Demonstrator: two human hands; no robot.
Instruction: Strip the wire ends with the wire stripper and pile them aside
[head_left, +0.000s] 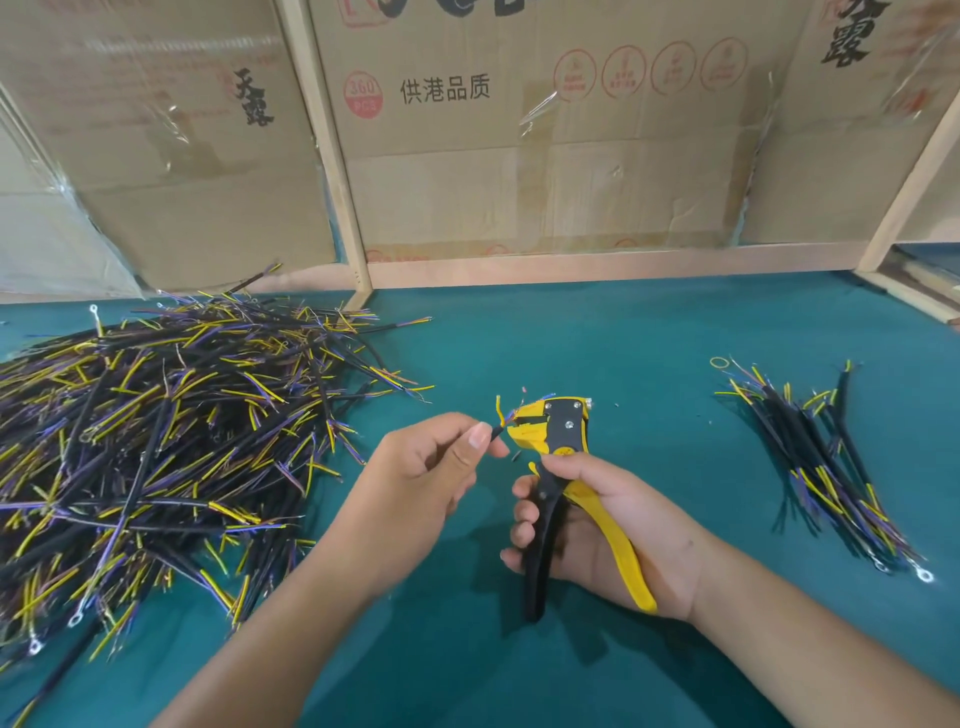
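The right hand had its grip wrapped round the handles of the yellow-and-black wire stripper, held above the green felt counter. The left hand pinched a short black-sheathed wire, its end at the stripper's jaws. A large heap of black, yellow and purple wires lay left; a smaller pile of wires lay right.

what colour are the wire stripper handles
One yellow, one black, on the yellow-and-black wire stripper; head view.
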